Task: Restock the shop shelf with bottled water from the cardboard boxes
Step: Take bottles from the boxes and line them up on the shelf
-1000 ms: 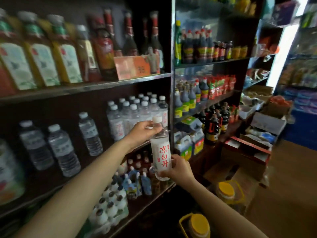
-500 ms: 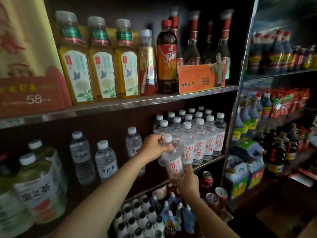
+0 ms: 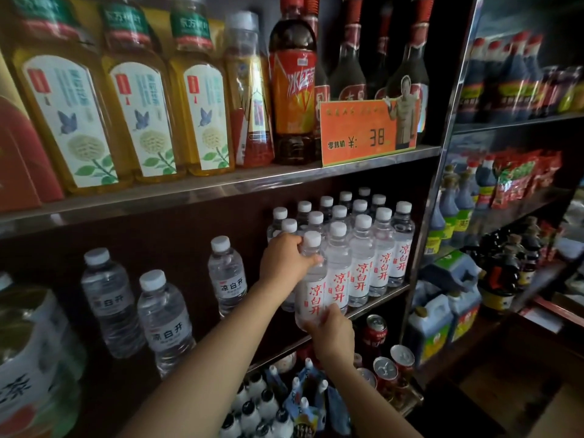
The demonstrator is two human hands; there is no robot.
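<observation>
From my remote seat, the dark shelf (image 3: 373,306) with its metal edge carries a block of clear, white-capped water bottles (image 3: 384,254) at three o'clock. My bottle (image 3: 311,292), smooth ribbed plastic (full, so I judge it weighty and slick), sits tilted at that block's nine o'clock edge. My left hand (image 3: 284,259) wraps its shoulder; my right hand (image 3: 330,333) cups its base, the sensible holds.

Dim overall; middle shelf edge (image 3: 284,181) catches a bright glare streak. Below it, shelf recesses fall into deep shadow. Right of it, sauce bottles (image 3: 505,80) are motion-blurred with reflections. Wide-angle bending at frame edges; left-edge labels smeared.
</observation>
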